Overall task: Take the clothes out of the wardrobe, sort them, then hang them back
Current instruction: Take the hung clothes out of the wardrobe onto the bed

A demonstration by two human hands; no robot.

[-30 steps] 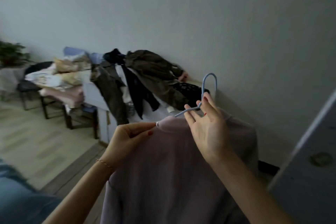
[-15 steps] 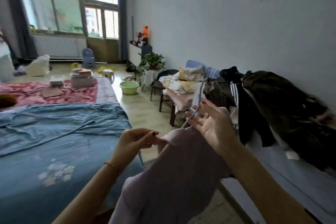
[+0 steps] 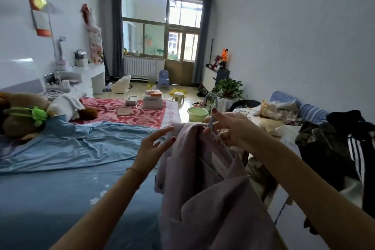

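A pale lilac garment (image 3: 205,193) hangs in front of me on a light blue hanger (image 3: 212,119), its collar open and a white label showing inside. My right hand (image 3: 229,130) grips the hanger just under its hook. My left hand (image 3: 156,146) is at the garment's left shoulder, with its fingers spread and nearly straight, just touching the cloth edge. Dark and olive clothes (image 3: 332,144) lie heaped on a low surface at the right. More light-coloured clothes (image 3: 274,111) are piled farther back on the right.
A bed with blue sheets (image 3: 67,160) fills the left side, with plush toys (image 3: 24,115) and boxes (image 3: 153,100) on it. A green basin (image 3: 197,113), a small stool, a potted plant (image 3: 228,88) and a child's chair stand on the floor towards the window.
The view swung left from the wall to the room and bed. My left hand let go its pinch on the garment's shoulder and opened. The right hand kept hold of the hanger.
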